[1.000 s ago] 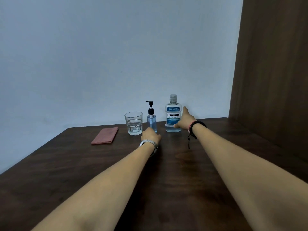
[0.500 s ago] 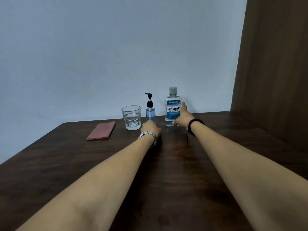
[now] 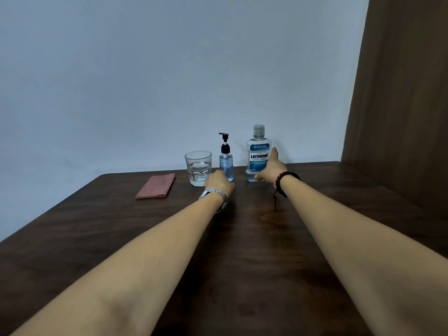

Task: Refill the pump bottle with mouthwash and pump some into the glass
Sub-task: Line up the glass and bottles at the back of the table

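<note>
Honestly, my right hand (image 3: 268,170) wraps the mouthwash bottle (image 3: 258,154); left hand (image 3: 219,181) fingers hidden, could topple pump bottle (image 3: 226,163)

We see a dark wooden table (image 3: 242,251) set against a plain pale blue-grey wall (image 3: 169,69); to the table's right stands a tall brown wood-grain panel (image 3: 400,93). Lighting is dim and even.

I see a folded pink cloth (image 3: 156,186) on the dark wooden table (image 3: 254,251), a wooden panel (image 3: 400,93) at right.
</note>
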